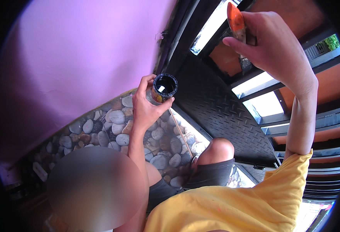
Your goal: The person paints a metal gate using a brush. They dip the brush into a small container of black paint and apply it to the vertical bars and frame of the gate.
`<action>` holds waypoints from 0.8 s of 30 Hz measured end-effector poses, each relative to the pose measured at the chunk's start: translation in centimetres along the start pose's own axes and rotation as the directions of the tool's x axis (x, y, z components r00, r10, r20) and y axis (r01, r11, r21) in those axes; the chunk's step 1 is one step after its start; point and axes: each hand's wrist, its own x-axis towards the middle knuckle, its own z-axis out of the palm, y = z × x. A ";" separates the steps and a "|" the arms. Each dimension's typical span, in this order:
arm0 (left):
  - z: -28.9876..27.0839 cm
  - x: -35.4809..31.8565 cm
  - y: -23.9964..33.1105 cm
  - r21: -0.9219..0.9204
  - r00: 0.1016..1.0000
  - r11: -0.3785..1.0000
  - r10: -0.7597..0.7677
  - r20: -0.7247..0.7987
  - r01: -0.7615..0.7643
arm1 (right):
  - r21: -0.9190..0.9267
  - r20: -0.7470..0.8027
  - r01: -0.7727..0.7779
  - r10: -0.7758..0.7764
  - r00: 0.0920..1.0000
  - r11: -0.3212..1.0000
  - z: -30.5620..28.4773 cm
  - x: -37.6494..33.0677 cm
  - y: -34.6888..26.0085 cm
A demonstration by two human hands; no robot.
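My left hand is wrapped round a small open can, its fingers on one side and thumb on the other. Dark, glossy liquid that looks like black paint fills part of the can, and its rim is smeared dark. Up at the right, my raised right hand grips a paintbrush with an orange handle. The brush points bristles-down beside the dark bars of a metal gate. Whether the bristles touch a bar I cannot tell.
A pinkish-purple wall rises on the left. Pebble-patterned flooring lies below the can. The gate has a black diamond-plate lower panel and orange-brown panels between its bars. My bent knee is close to it. A blurred patch covers the lower left.
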 end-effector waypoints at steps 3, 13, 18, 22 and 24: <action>0.1 0.2 0.1 -0.015 1.000 1.000 0.001 0.013 -0.001 | -0.127 -0.069 0.147 -0.156 0.985 0.981 1.8 -0.6 1.5; 0.8 0.2 0.4 -0.060 0.999 0.998 -0.007 0.043 0.010 | -0.231 -0.057 -0.175 0.166 0.984 0.957 -4.5 1.2 -3.3; 0.1 0.0 0.1 -0.030 1.000 1.000 0.005 0.021 -0.004 | 0.157 -0.014 -0.024 0.026 1.000 0.987 2.4 0.1 0.4; 0.0 0.0 0.1 -0.027 1.000 1.000 -0.010 0.022 0.010 | 0.001 0.045 -0.098 0.098 0.994 0.995 2.2 -1.6 1.1; -0.3 -0.1 -0.1 -0.017 1.000 1.000 -0.015 0.012 0.015 | -0.046 0.025 -0.117 0.118 0.993 0.992 0.3 -1.6 1.6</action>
